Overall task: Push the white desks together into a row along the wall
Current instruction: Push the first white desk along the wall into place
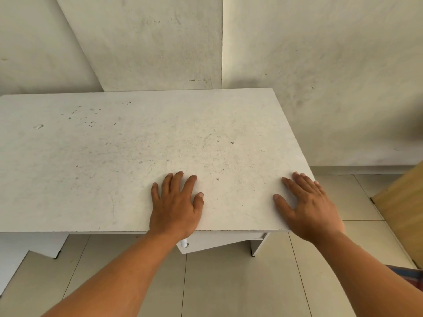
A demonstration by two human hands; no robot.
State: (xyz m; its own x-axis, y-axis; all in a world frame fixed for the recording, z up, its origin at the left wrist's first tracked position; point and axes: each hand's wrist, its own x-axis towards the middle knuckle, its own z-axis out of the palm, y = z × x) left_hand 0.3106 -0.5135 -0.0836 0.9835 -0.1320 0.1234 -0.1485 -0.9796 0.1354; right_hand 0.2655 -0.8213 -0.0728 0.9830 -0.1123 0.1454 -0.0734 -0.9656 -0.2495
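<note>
both arms are stretched forward, the left hand [175, 204] and the right hand [306, 207] lying flat with fingers spread, holding nothing, near the front edge of the white desk [114, 161], the right one at its front right corner.

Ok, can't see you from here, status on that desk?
Left hand, right hand flat on white desk. Far edge near wall. Wooden panel on right.

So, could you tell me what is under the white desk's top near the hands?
Under the white desk, a drawer front with a small white knob and a side panel show. The top and the left hand hide the rest.
</note>
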